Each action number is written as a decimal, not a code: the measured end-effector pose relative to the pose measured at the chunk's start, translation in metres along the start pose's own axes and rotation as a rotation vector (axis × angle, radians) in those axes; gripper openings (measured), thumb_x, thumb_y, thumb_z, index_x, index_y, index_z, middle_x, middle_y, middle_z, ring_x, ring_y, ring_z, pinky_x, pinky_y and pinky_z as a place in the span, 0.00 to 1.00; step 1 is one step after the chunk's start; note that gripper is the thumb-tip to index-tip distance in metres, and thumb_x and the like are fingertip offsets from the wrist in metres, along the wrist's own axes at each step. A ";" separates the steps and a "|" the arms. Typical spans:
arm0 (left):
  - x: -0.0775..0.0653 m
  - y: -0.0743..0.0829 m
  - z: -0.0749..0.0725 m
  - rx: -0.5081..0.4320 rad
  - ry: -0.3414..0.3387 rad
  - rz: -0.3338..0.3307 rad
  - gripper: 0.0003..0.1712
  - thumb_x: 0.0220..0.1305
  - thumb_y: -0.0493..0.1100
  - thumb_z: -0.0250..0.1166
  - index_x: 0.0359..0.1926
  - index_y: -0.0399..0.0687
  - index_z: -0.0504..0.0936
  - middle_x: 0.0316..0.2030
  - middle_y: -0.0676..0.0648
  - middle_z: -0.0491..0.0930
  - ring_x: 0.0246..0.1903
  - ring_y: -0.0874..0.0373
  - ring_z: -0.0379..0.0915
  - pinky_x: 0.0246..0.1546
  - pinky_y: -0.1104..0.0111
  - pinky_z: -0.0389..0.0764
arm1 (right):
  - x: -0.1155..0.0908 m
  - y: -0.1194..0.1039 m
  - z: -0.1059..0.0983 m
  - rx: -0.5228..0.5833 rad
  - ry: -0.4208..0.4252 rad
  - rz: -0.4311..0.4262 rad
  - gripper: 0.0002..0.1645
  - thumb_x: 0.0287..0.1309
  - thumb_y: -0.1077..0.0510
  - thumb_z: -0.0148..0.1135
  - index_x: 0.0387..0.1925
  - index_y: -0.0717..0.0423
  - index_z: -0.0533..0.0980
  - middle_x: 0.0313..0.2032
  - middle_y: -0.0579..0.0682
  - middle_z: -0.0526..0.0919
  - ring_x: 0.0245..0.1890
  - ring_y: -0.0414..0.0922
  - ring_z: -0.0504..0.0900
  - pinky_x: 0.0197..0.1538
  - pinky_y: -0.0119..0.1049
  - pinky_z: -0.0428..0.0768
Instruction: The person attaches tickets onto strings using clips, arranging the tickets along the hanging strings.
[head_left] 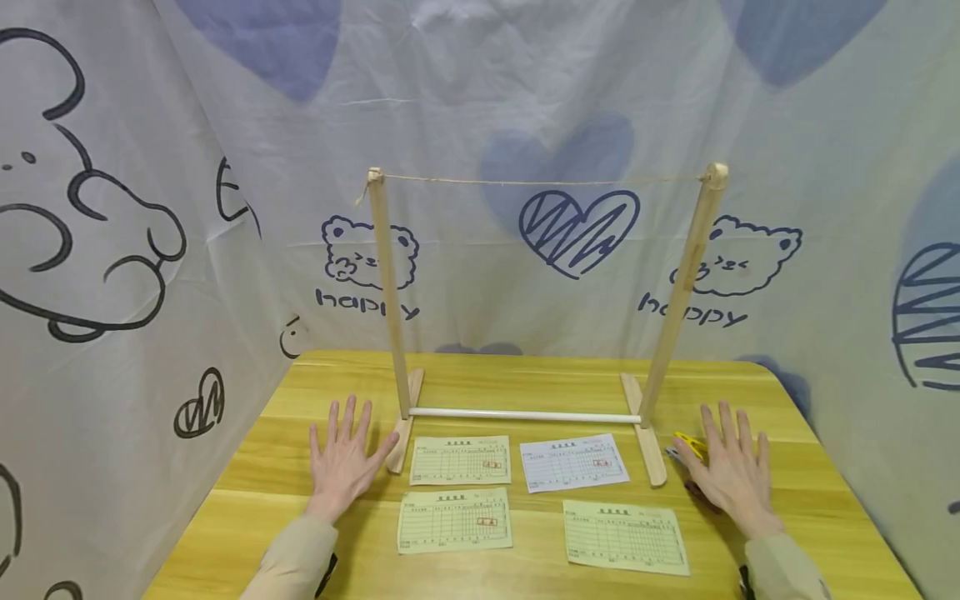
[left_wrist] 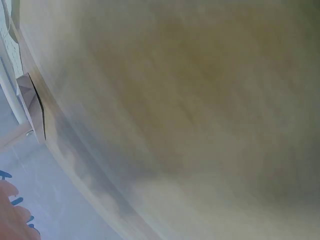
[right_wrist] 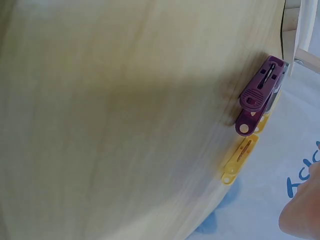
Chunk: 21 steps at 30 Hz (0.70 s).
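Note:
In the head view my left hand point(head_left: 345, 467) hovers or rests at the table's left, fingers straight and spread, holding nothing; touching cannot be told. It is nearest the left foot of a wooden frame point(head_left: 405, 425). My right hand point(head_left: 735, 479) lies likewise on the right, partly over several clothespins. The right wrist view shows a purple clothespin point(right_wrist: 257, 90), a yellow clothespin point(right_wrist: 240, 159) and part of a grey one behind. Between the hands lie printed paper slips: three pale yellow, such as the front right slip point(head_left: 626, 537), and one white slip point(head_left: 574, 463).
The frame has two uprights, a white rod point(head_left: 525, 415) low between them and a thin string point(head_left: 540, 181) tied across the top. The wooden table point(head_left: 525, 379) has rounded far corners. A patterned cloth point(head_left: 465, 317) hangs behind and at both sides.

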<state>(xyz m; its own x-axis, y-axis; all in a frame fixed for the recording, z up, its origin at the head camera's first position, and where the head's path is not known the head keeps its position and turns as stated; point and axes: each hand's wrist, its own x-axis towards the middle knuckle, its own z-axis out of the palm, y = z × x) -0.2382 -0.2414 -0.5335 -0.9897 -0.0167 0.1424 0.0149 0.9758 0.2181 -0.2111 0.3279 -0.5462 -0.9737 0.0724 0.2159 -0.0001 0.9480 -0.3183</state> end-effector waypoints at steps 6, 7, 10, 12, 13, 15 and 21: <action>-0.006 0.005 -0.002 -0.010 0.012 0.024 0.49 0.69 0.73 0.48 0.80 0.51 0.50 0.81 0.42 0.40 0.80 0.39 0.31 0.76 0.36 0.30 | -0.002 -0.002 -0.001 0.009 0.003 -0.006 0.51 0.72 0.30 0.44 0.80 0.54 0.41 0.80 0.64 0.36 0.79 0.68 0.34 0.74 0.74 0.34; -0.007 0.007 -0.003 -0.010 0.017 0.027 0.49 0.70 0.73 0.49 0.80 0.51 0.51 0.81 0.42 0.41 0.80 0.39 0.32 0.76 0.36 0.31 | -0.002 -0.003 -0.001 0.013 0.001 -0.008 0.51 0.72 0.30 0.44 0.80 0.53 0.40 0.80 0.64 0.35 0.79 0.68 0.33 0.74 0.73 0.33; -0.011 0.012 -0.003 -0.015 0.029 0.036 0.49 0.69 0.72 0.51 0.79 0.51 0.52 0.81 0.42 0.43 0.80 0.39 0.34 0.77 0.36 0.32 | -0.002 -0.006 -0.003 0.021 -0.005 -0.017 0.51 0.72 0.30 0.43 0.81 0.53 0.39 0.80 0.63 0.34 0.79 0.67 0.31 0.74 0.73 0.32; -0.014 0.017 -0.004 -0.011 0.021 0.041 0.48 0.69 0.72 0.51 0.79 0.51 0.52 0.81 0.42 0.43 0.80 0.39 0.36 0.77 0.36 0.33 | -0.003 -0.008 -0.004 0.023 -0.004 -0.021 0.51 0.72 0.30 0.43 0.81 0.53 0.39 0.80 0.63 0.34 0.79 0.68 0.32 0.74 0.73 0.33; -0.016 0.020 -0.003 -0.012 0.012 0.043 0.48 0.69 0.72 0.50 0.79 0.51 0.51 0.81 0.42 0.43 0.80 0.39 0.35 0.77 0.36 0.34 | -0.004 -0.009 -0.005 0.024 -0.004 -0.021 0.51 0.72 0.30 0.43 0.80 0.53 0.39 0.80 0.64 0.35 0.79 0.68 0.32 0.74 0.74 0.34; -0.019 0.026 -0.004 -0.015 -0.005 0.048 0.48 0.70 0.72 0.49 0.80 0.52 0.50 0.81 0.43 0.42 0.80 0.40 0.36 0.77 0.36 0.35 | -0.005 -0.011 -0.005 0.032 -0.006 -0.020 0.51 0.72 0.30 0.43 0.80 0.54 0.40 0.80 0.65 0.36 0.79 0.69 0.33 0.73 0.74 0.36; -0.025 0.045 0.001 -0.042 -0.022 0.078 0.49 0.69 0.74 0.49 0.80 0.54 0.50 0.81 0.45 0.43 0.81 0.42 0.36 0.78 0.38 0.39 | -0.006 -0.018 -0.004 0.044 -0.020 -0.021 0.51 0.72 0.30 0.42 0.80 0.57 0.43 0.79 0.67 0.41 0.78 0.70 0.37 0.73 0.75 0.38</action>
<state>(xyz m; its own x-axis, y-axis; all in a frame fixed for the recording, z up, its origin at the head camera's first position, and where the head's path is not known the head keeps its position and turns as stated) -0.2125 -0.1970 -0.5280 -0.9882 0.0640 0.1390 0.0973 0.9640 0.2474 -0.2044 0.3121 -0.5380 -0.9778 0.0463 0.2043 -0.0298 0.9346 -0.3543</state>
